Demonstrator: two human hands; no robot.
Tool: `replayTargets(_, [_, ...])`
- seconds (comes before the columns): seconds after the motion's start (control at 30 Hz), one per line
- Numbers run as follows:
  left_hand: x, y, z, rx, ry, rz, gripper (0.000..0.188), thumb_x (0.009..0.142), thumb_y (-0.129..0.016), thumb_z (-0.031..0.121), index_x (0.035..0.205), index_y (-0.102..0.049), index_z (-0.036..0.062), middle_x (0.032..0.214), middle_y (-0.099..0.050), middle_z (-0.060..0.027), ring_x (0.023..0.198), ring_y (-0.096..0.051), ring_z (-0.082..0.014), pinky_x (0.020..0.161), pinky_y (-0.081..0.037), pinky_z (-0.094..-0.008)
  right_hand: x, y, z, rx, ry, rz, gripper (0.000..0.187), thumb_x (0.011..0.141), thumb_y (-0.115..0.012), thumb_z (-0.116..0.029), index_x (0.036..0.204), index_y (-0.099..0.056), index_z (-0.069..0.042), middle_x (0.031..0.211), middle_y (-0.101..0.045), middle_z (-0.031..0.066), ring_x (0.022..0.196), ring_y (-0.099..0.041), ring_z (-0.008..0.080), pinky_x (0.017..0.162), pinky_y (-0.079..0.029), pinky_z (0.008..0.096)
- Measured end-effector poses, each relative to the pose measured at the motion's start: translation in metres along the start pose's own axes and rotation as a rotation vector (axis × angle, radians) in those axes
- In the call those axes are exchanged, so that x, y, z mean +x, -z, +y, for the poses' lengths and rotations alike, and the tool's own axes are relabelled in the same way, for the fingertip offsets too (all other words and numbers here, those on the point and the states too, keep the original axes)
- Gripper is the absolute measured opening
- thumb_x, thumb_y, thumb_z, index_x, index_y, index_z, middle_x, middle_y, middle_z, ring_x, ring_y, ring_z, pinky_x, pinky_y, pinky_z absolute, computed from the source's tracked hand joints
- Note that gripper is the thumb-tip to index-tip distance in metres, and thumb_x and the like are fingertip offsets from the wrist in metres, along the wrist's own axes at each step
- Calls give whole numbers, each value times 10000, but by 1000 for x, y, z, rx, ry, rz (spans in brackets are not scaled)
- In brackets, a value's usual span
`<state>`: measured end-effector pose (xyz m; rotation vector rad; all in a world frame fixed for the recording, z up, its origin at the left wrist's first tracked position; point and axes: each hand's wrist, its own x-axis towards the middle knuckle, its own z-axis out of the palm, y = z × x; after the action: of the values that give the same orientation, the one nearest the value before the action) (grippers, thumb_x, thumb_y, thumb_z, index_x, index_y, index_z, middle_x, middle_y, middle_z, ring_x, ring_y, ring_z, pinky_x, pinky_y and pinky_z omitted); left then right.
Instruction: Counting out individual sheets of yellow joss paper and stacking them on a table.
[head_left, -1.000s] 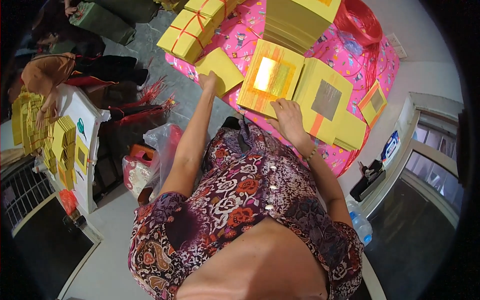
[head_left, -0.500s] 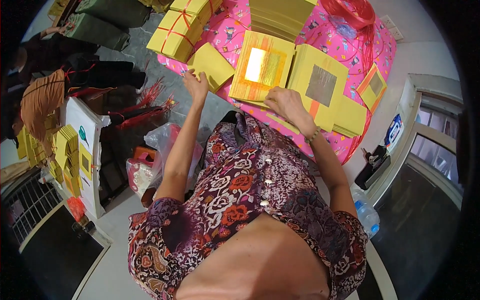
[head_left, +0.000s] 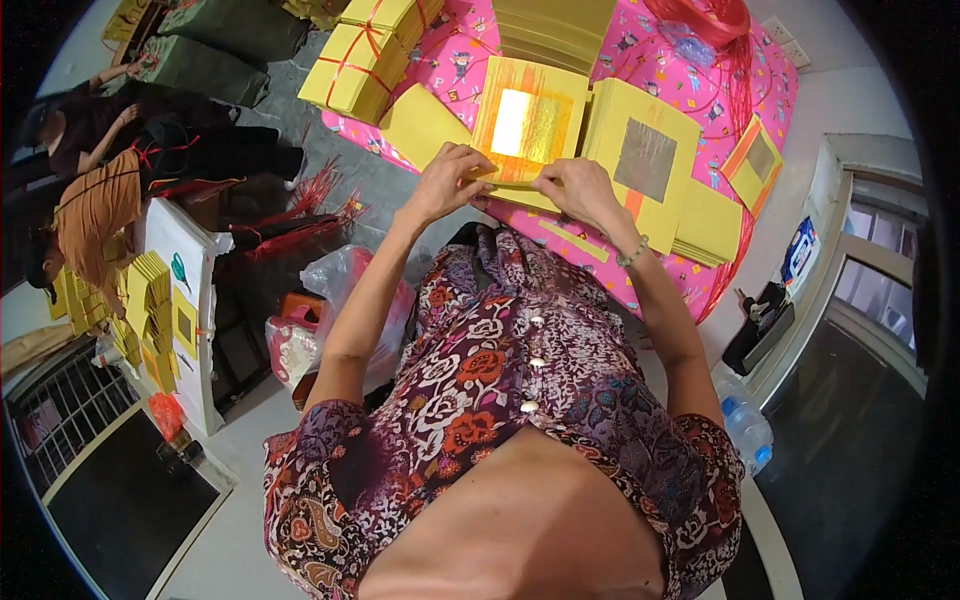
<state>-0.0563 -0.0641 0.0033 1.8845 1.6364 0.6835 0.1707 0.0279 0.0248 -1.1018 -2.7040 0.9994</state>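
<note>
A stack of yellow paper sheets [head_left: 490, 95] with a shiny gold foil square on top lies in front of me. At its near left corner, my left hand [head_left: 445, 183] is closed with fingertips pinching the paper's near edge. My right hand [head_left: 583, 192], a beaded bracelet at its wrist, pinches the same edge farther right. Between the hands this edge looks raised or folded over. Just right of it sits a second yellow stack [head_left: 612, 105] bearing a dull grey square. A plain yellow sheet [head_left: 415, 125] lies beyond my left hand.
Pink patterned cloth [head_left: 640, 40] covers the table. Bundles tied with red string [head_left: 355, 75] and a tall yellow stack [head_left: 550, 30] stand at the back. Red strands [head_left: 735, 70] hang at the right. People [head_left: 105, 200] work around a white table [head_left: 190, 310] at far left.
My left hand has moved right and nearer, from the plain yellow sheet to the near edge of the foil-topped stack. My right hand has shifted slightly right along that edge.
</note>
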Motion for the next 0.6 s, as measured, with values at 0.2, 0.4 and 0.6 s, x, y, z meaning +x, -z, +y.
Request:
replayTargets(0.2, [1, -1, -7, 12, 23, 10, 221, 734, -690, 148, 939, -652, 75, 888, -598, -73, 877, -514, -256, 772, -453, -351, 8, 1, 1, 4, -54, -59, 257, 821, -576, -283, 775, -695, -60, 688, -633, 163, 672, -618, 324, 652, -474, 428])
replayTargets(0.4, [-2, -5, -9, -29, 71, 65, 214, 715, -662, 87, 926, -645, 57, 856, -590, -76, 859, -508, -256, 763, -447, -359, 14, 1, -1, 44, -36, -53, 301, 841, -555, -314, 752, -656, -45, 661, -602, 160, 633, -578, 341, 601, -437, 441])
replayTargets(0.6, [-6, -10, -12, -32, 71, 109, 208, 710, -639, 59, 917, -639, 51, 861, -586, -89, 888, -504, -281, 795, -438, -374, 19, 0, -3, -10, -61, -110, 269, 829, -568, -295, 775, -696, -65, 701, -635, 167, 668, -614, 328, 651, -475, 426])
